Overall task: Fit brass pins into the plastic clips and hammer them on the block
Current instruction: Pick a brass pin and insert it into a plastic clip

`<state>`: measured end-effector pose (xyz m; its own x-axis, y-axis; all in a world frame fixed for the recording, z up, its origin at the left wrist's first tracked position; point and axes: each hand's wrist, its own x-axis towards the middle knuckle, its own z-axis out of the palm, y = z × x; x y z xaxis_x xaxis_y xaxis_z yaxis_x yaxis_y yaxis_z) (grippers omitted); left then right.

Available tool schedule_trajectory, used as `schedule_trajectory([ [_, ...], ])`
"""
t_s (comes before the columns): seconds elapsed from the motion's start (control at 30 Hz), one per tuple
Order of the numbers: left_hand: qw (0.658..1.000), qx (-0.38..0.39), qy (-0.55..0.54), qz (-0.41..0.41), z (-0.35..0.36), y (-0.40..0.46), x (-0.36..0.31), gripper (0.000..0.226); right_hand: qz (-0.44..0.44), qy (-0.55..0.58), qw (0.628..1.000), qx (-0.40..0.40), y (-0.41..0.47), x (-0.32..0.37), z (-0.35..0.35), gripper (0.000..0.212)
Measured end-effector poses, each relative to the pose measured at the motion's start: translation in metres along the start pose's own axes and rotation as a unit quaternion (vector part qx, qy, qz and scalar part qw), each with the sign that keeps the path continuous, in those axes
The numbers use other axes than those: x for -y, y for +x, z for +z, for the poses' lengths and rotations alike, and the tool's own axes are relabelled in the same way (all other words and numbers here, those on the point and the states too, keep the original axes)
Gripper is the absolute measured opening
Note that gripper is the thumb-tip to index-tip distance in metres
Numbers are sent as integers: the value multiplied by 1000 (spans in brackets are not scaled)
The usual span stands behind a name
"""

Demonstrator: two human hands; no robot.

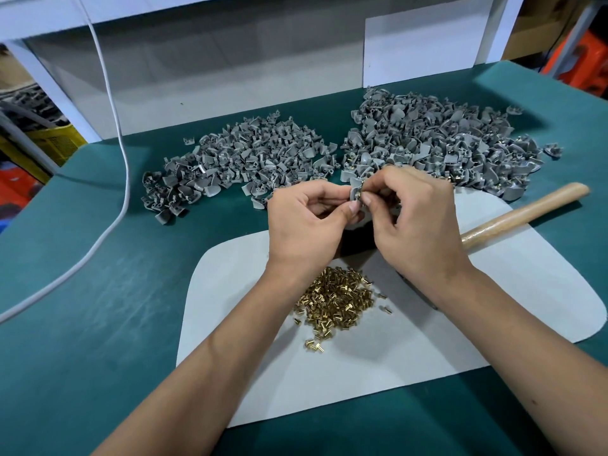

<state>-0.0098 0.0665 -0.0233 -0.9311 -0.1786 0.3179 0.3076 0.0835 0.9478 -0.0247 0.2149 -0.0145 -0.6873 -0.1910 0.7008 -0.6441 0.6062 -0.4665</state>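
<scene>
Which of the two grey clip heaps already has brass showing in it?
The right heap, behind the right hand: brass glints among its clips, mostly along its near edge. The left heap looks plain grey.

Both hands meet over the green worktop (82, 324), working one clip.

The left hand (306, 222) pinches a grey plastic clip (354, 194) while the right hand (418, 218) pinches a brass pin (359, 194) at it; loose brass pins (335, 299) lie below.
</scene>
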Motion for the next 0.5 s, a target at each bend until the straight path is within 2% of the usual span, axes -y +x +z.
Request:
schedule_trajectory([
  [0.5,1000,-12,5,8,1,-3,-4,15,57,62,996,-11,-1,1,2,4],
])
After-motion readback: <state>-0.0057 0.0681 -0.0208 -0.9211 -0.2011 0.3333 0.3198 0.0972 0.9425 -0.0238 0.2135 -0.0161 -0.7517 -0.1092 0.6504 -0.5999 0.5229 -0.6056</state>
